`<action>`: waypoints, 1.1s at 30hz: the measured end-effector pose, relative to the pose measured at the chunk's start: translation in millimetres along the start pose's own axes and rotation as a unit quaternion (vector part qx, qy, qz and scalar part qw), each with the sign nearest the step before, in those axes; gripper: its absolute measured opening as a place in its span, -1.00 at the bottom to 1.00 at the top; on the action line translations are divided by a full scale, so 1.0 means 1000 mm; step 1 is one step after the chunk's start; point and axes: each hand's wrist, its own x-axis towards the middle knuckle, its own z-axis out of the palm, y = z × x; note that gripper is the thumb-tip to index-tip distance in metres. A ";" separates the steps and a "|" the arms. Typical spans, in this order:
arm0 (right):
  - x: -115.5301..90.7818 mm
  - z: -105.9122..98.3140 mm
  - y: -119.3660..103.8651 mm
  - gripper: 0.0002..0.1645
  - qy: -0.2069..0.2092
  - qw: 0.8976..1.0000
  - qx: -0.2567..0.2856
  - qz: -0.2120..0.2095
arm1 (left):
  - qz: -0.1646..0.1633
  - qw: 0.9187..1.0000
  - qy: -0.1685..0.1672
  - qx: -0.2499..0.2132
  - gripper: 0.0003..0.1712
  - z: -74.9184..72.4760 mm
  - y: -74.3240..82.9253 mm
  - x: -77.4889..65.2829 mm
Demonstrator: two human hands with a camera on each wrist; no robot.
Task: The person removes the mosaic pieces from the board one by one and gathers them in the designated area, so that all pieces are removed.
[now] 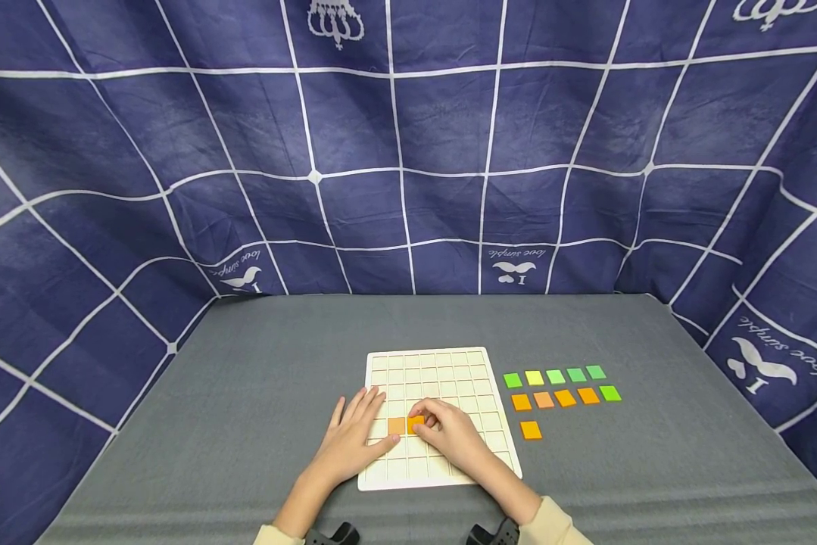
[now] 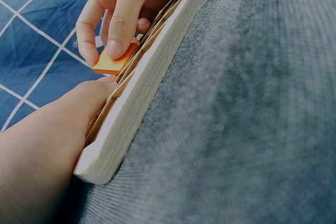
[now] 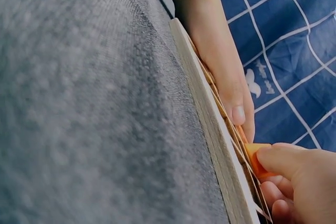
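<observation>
A pale wooden grid board (image 1: 449,369) lies on the grey cloth, its squares framed by thin raised lines. My right hand (image 1: 452,435) pinches an orange square tile (image 1: 415,425) between thumb and fingers, low over the board's middle. In the left wrist view this tile (image 2: 107,65) is tilted, with one edge down at the grid. Just left of it, a light orange tile (image 1: 396,426) lies in a square. My left hand (image 1: 355,439) rests with spread, straight fingers across the board's left edge, its thumb tip beside the light orange tile.
Right of the board, loose tiles lie in rows on the cloth: a green and yellow row (image 1: 555,377), a mostly orange row (image 1: 565,397), and a single orange tile (image 1: 531,430) nearer me. A blue curtain (image 1: 442,212) with white lines hangs behind the table.
</observation>
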 end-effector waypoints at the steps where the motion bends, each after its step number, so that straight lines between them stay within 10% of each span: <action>1: 0.000 -0.001 0.000 -0.84 -0.002 1.000 0.003 0.001 | 0.000 1.000 -0.001 0.000 -0.09 0.000 0.000 0.000; 33: 0.000 0.000 0.002 -0.84 0.024 0.985 0.166 0.041 | -0.003 1.000 0.001 -0.008 -0.08 0.002 -0.001 0.000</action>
